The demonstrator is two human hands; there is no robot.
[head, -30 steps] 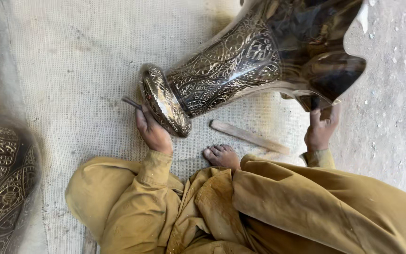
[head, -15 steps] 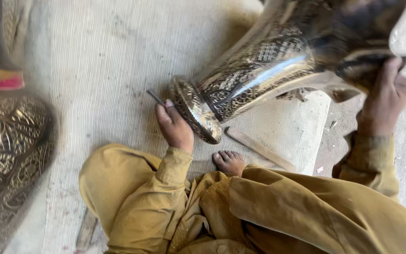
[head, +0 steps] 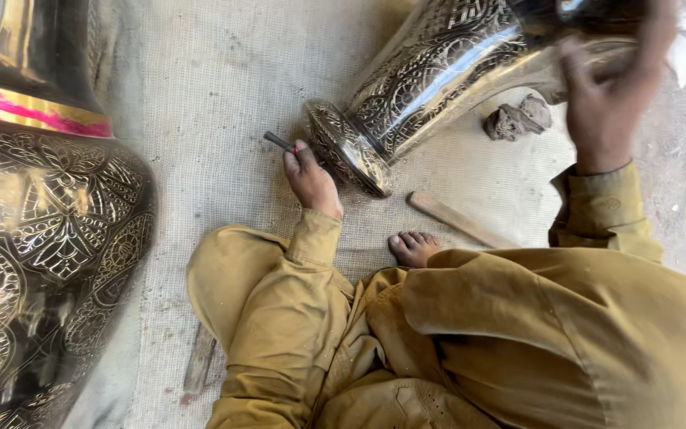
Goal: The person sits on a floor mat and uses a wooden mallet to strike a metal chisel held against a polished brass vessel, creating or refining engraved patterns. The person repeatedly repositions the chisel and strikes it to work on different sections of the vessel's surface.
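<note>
A person in mustard-yellow clothing [head: 470,342] is sitting cross-legged on a pale woven mat [head: 216,103], one bare foot [head: 413,247] showing just beyond the folded knees. Beside that foot a flat wooden stick [head: 458,220] is lying on the mat, and a second wooden piece [head: 199,361] is lying near the person's left knee. The left hand [head: 310,179] is curled closed around a thin dark tool [head: 279,141] (only its tip is showing past the fingers), resting just beside the flared base of an engraved metal vase [head: 430,87]. The vase is lying tilted, its base touching the mat and its body rising toward the top right. The right hand [head: 609,111] is raised at the vase's upper part; it is blurred, so whether it is gripping the metal or only pressing against it cannot be told. A crumpled grey rag [head: 518,117] is lying on the mat under the vase's body. At far left a larger engraved dark vessel [head: 41,238] with a pink and gold band is filling the frame edge.
</note>
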